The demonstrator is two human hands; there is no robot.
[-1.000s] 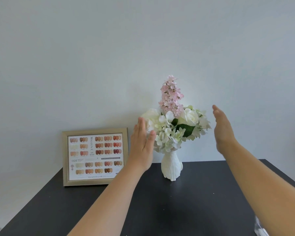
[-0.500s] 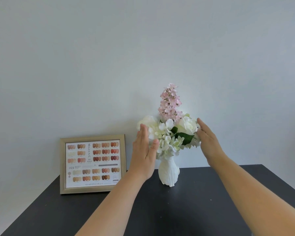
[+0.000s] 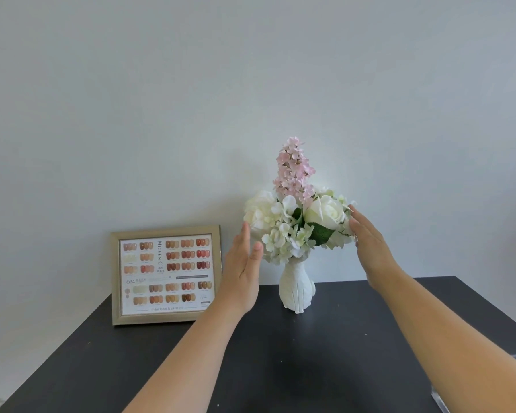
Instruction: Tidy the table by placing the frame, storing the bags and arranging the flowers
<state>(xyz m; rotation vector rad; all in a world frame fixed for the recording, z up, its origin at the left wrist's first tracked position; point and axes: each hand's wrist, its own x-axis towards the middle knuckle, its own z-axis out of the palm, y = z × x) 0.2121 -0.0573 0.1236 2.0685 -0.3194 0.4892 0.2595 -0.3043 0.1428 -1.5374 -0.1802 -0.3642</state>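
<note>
A bunch of white flowers (image 3: 292,231) with a tall pink spike (image 3: 293,171) stands in a white vase (image 3: 296,289) at the back of the dark table (image 3: 295,362). My left hand (image 3: 242,272) is flat and open just left of the blooms, fingertips near the lowest petals. My right hand (image 3: 370,244) is open with its fingers against the right side of the bunch. A gold picture frame (image 3: 165,274) with a nail colour chart leans upright against the wall at the back left. No bags are in view.
A plain pale wall (image 3: 251,84) rises right behind the table. A bit of clear plastic (image 3: 438,399) shows at the lower right edge of the table. The table's left edge runs diagonally toward the lower left corner.
My right hand has come in from the right and now touches the flowers. My left hand has stayed beside the bunch. The view has tilted up a little.
</note>
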